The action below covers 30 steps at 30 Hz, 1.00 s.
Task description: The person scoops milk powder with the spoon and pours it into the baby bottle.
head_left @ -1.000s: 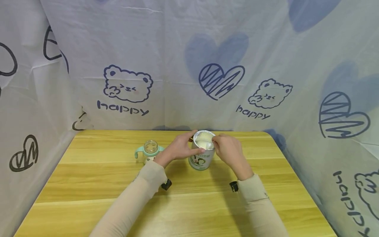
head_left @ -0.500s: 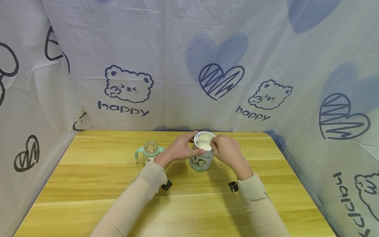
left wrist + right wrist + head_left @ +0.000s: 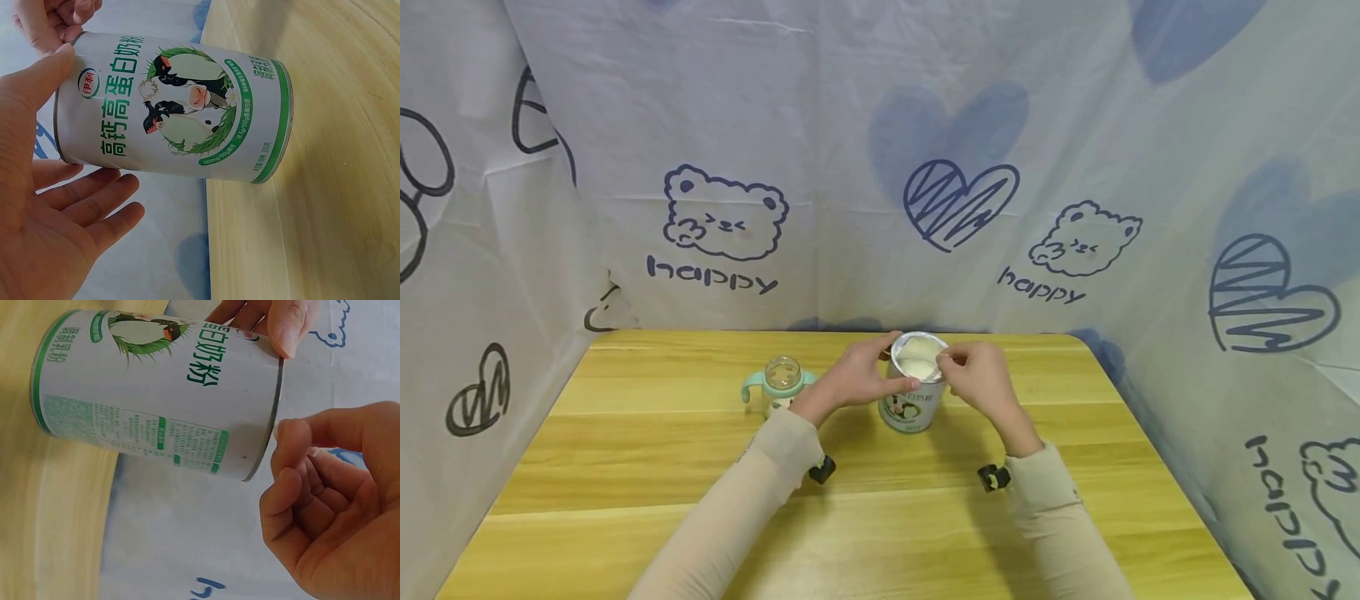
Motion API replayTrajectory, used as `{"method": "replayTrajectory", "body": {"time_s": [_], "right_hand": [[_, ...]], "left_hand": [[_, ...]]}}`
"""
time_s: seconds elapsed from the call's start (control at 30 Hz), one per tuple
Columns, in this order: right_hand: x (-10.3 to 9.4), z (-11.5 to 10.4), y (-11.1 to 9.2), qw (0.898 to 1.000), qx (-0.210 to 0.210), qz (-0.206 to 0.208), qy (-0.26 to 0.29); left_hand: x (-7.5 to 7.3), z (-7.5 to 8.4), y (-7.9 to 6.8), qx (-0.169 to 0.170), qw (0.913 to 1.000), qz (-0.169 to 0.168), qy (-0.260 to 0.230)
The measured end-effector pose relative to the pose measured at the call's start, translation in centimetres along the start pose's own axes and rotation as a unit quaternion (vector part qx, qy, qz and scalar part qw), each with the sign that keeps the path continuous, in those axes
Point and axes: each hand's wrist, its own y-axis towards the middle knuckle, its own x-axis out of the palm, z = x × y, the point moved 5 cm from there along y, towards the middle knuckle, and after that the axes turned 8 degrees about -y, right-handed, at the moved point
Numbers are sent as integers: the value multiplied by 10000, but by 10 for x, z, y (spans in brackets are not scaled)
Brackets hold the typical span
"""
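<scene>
A white and green milk powder can (image 3: 181, 106) with a cow picture stands upright on the table. Its top faces up in the head view, with a silvery rim and a pale cream inside. My left hand (image 3: 855, 375) grips the can near its top, thumb at the front, the other fingers round the far side. At the right of the rim, my right hand (image 3: 981, 377) has its fingers curled, thumb and forefinger pinching at what looks like the foil seal (image 3: 934, 372). The fingers hide most of the pinched part.
A clear baby bottle (image 3: 783, 377) with a mint green collar and handles stands left of the can, partly behind my left hand. The wooden table (image 3: 917, 533) ends at a printed cloth (image 3: 850, 250) hanging behind.
My right hand shifts slightly at the can's rim, first inward, then back to the right. My left hand and the can stay nearly where they were.
</scene>
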Motion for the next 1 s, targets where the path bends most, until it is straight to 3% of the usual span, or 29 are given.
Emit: {"method": "replayTrajectory", "body": {"time_s": [0.3,0.5,0.7,1.0], "right_hand": [[-6,17,-2,9906,938,502,859],[-10,22,-4,9821,1269,677,1219],[-12,25,-6,9764,1339,742,1522],[-13,22,-6,9799,1124,821,1430]], "left_hand": [[0,-1,-1,-53,10000,41,-6],[0,-1,0,3,10000,58,-1],[-1,0,0,39,10000,63,15],[0,0,0,26,10000,63,32]]}}
